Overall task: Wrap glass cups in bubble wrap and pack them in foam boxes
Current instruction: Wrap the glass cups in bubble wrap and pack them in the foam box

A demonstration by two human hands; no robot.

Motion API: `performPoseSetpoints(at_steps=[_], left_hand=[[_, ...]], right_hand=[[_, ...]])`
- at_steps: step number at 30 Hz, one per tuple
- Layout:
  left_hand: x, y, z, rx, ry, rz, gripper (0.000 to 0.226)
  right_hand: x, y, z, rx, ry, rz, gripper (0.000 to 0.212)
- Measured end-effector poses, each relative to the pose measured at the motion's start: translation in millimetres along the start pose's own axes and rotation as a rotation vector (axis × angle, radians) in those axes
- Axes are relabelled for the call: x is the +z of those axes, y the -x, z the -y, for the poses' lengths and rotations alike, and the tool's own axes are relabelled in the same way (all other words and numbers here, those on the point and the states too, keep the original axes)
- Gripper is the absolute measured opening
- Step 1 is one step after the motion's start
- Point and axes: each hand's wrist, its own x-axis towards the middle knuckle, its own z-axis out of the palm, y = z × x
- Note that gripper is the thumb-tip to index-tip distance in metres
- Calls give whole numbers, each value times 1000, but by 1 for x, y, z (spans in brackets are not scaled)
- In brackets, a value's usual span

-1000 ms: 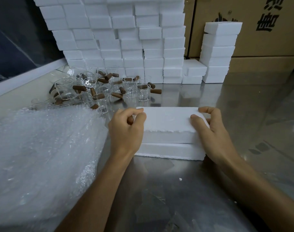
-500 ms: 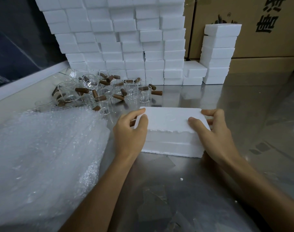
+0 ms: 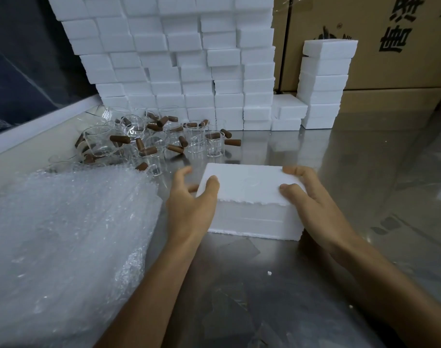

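The foam box (image 3: 252, 202) sits closed on the steel desk (image 3: 239, 285) directly in front of the person, lid on, its long axis running left to right across the view and its broad top face up; the near edge of the lid is ragged. The left hand (image 3: 191, 207) holds the left end, thumb laid on the lid's near corner and fingers curled around the end. The right hand (image 3: 312, 199) grips the right end, thumb on top near the front corner and fingers wrapped over the far corner. The hands are apart, one at each end.

Just left of the box lies a heap of bubble wrap (image 3: 63, 247). Behind it, a cluster of glass cups (image 3: 149, 141) with brown handles stands and lies jumbled. Farther back rises a wall of stacked foam boxes (image 3: 179, 61), with a shorter stack (image 3: 325, 84) to its right, before cardboard cartons (image 3: 390, 41).
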Motion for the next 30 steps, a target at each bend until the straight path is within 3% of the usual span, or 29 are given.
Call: performPoseSetpoints(at_steps=[3,7,12,16,21,24,27,30], left_hand=[[0,-3,1,-74,-124,24,42],[-3,-3,0,-111,1,14,55],[-6,-1,-10,-190,148,59,35],[-5,3,-20,-194,199,126,40],[-5,1,-18,-281,302,151,30],[-8,-2,-16,-292,398,194,18],[-12,-7,-17,-291,493,204,20],[-15,-7,-20,-250,552,228,41]], right_hand=[[-1,-1,-1,-25,34,-6,28],[-1,-1,-1,-32,48,-11,25],[0,2,-1,-30,-11,-64,22],[0,2,0,-5,-79,-120,32],[0,1,-3,14,-109,-92,35],[-3,1,3,95,-265,-34,37],[-12,-2,9,236,-455,58,59],[-25,-3,13,382,-497,249,81]])
